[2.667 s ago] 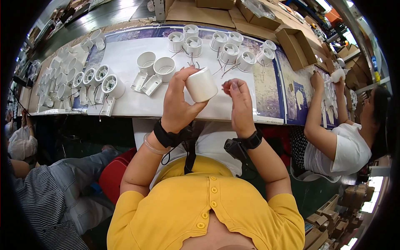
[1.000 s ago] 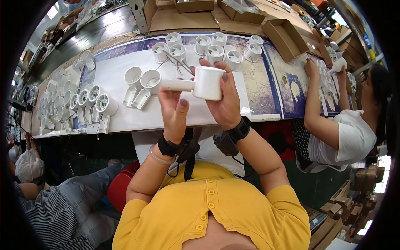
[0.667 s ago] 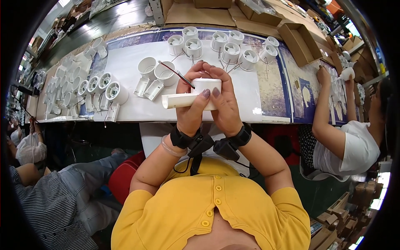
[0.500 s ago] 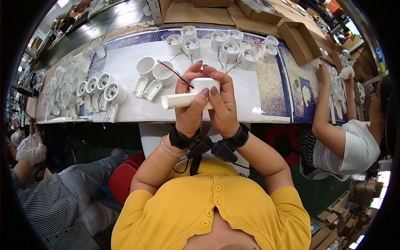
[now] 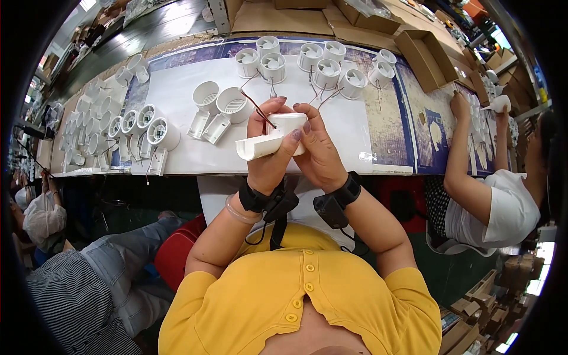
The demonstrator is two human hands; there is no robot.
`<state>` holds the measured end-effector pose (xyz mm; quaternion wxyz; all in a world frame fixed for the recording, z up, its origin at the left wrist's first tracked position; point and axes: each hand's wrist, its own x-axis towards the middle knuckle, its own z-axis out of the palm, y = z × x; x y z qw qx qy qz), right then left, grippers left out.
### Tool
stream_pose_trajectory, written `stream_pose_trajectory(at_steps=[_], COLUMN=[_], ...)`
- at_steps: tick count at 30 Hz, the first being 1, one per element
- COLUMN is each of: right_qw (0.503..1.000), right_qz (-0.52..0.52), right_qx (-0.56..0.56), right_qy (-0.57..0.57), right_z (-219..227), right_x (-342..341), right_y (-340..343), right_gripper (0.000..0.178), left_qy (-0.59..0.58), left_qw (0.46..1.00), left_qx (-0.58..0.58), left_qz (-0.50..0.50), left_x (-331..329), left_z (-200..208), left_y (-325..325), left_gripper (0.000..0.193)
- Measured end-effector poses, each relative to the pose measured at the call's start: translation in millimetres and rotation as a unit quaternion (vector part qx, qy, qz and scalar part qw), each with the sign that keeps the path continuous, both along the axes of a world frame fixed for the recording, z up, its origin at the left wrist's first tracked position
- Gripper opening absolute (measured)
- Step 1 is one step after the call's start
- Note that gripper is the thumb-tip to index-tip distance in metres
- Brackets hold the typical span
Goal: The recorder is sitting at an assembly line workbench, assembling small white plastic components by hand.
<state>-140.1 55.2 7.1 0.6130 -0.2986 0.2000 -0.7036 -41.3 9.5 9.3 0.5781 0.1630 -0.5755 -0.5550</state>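
Above the front of the table I hold a white plastic fan housing (image 5: pixel 289 122), with a round head and a trough-shaped handle pointing left. Thin red and black wires stick up from its head. My left hand (image 5: pixel 267 165) is closed round it, thumb on the joint of head and handle. My right hand (image 5: pixel 324 155) grips the right side of the head with thumb and fingers. Just beyond my left hand lie two more housings, one a slatted housing (image 5: pixel 234 105). Farther back stand several white cylinders with fan blades (image 5: pixel 272 66), wires trailing from them.
At left are housings with green circuit boards (image 5: pixel 160 131) and many more white housings (image 5: pixel 97 121). An open cardboard box (image 5: pixel 426 59) sits at the back right. A co-worker's hand (image 5: pixel 460 106) works at the right, and another person (image 5: pixel 83 296) sits at lower left.
The housing has tilted, its handle end dropping slightly and turning. My right hand has shifted right, its fingers no longer meeting the left ones over the head, and the wrists are farther apart.
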Motion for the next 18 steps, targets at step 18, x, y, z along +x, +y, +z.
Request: stream_pose_trajectory(at_steps=[18], right_qw=[0.914], right_qz=[-0.109], right_qx=[0.032], right_qy=[0.389], right_z=[-8.0], right_x=[-28.1], right_y=[8.2], right_gripper=[0.040], left_qy=[-0.099], left_qw=[0.977], left_qx=[0.095], left_qz=[-0.162], left_x=[10.3], left_z=[-23.3], left_y=[-6.3], left_gripper=[0.058])
